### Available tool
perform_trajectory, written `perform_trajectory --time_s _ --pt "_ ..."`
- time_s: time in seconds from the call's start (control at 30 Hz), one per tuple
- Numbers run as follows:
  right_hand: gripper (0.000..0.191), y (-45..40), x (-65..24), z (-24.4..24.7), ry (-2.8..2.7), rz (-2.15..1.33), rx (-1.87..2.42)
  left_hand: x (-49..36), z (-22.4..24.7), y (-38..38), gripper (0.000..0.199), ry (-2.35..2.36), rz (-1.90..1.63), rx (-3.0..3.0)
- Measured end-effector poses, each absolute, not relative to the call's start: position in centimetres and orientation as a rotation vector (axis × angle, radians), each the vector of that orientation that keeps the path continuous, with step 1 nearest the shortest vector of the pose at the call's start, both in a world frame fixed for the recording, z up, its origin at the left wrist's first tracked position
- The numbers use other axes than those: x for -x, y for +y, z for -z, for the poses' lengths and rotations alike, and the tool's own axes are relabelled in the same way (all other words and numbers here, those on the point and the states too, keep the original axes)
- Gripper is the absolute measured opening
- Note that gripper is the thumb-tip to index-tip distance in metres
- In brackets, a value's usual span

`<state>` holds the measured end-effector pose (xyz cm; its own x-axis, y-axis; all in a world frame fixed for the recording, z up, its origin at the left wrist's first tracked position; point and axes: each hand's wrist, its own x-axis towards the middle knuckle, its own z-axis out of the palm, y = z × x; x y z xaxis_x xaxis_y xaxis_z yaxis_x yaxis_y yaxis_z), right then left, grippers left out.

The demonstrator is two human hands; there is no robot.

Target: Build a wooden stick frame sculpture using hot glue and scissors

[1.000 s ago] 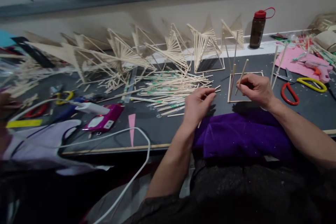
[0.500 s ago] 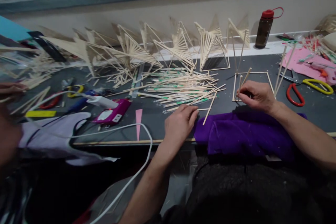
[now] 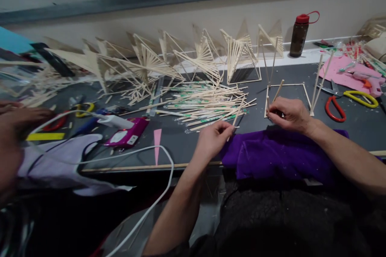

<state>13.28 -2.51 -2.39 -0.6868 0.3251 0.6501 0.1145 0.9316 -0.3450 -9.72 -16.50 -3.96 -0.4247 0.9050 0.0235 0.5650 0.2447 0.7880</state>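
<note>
My left hand (image 3: 214, 138) is closed at the front of the table, thumb and fingers pinching a thin wooden stick (image 3: 238, 114) that slants up and away. Just behind it lies a pile of chopsticks (image 3: 208, 98), some in clear and green wrappers. My right hand (image 3: 291, 114) is closed around a short upright stick (image 3: 268, 109) at the near left corner of a square stick frame (image 3: 286, 85). Another stick (image 3: 278, 90) leans up behind those fingers. Pairs of tall sticks (image 3: 318, 84) rise from the frame's far left and near right corners.
Twisted stick models (image 3: 202, 58) line the wall, beside a red-capped bottle (image 3: 299, 36). Right of the frame lie scissors (image 3: 335, 108) and a pink glue gun (image 3: 366, 78). A purple cloth (image 3: 277, 154) covers the front edge. Another person's hands (image 3: 21, 122) work at left, near a white cable (image 3: 171, 168).
My left hand has shifted slightly right and now pinches the slanting stick by its near end. The right hand stays at the frame's corner. The other person's hand at left has moved inward.
</note>
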Motion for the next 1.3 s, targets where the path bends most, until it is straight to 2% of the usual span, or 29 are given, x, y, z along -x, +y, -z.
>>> perform_trajectory --time_s 0.17,0.3,0.4,0.5,0.6,0.73,0.83,0.97,1.07,1.3 --pt "0.022 -3.9 -12.1 2.4 -2.377 -0.044 0.236 10.1 3.1 -16.8 0.031 1.635 -1.476 -0.861" --pt "0.028 -5.7 -9.6 2.6 -2.677 0.284 0.085 10.2 2.9 -17.0 0.04 1.537 -1.568 -0.733" --pt "0.027 -6.1 -7.7 2.9 -2.869 0.343 0.114 10.6 3.2 -17.1 0.043 1.534 -1.597 -0.7" --pt "0.024 -5.7 -6.6 3.2 -2.882 0.203 0.256 10.7 3.3 -17.2 0.042 1.56 -1.665 -0.673" --pt "0.026 -5.3 -6.4 3.0 -2.708 -0.089 0.357 10.0 2.9 -17.8 0.036 1.601 -1.704 -0.73" --pt "0.02 -6.0 -7.8 1.3 -2.352 -0.55 0.245 8.1 2.0 -18.8 0.021 1.624 -1.502 -1.063" --pt "0.017 -7.0 -9.5 -0.6 -2.193 -0.723 0.124 6.2 1.4 -18.7 0.014 1.557 -1.423 -1.246" --pt "0.014 -7.0 -12.0 -2.7 -2.13 -0.834 0.11 3.7 1.1 -16.7 0.014 1.44 -1.495 -1.336" --pt "0.019 -5.5 -14.1 -3.8 -2.014 -0.884 0.309 2.8 1.1 -14.5 0.02 1.423 -1.435 -1.285" --pt "0.017 -1.8 -16.6 -3.1 -1.815 -0.512 0.58 3.4 1.3 -9.1 0.032 1.579 -1.43 -1.325"
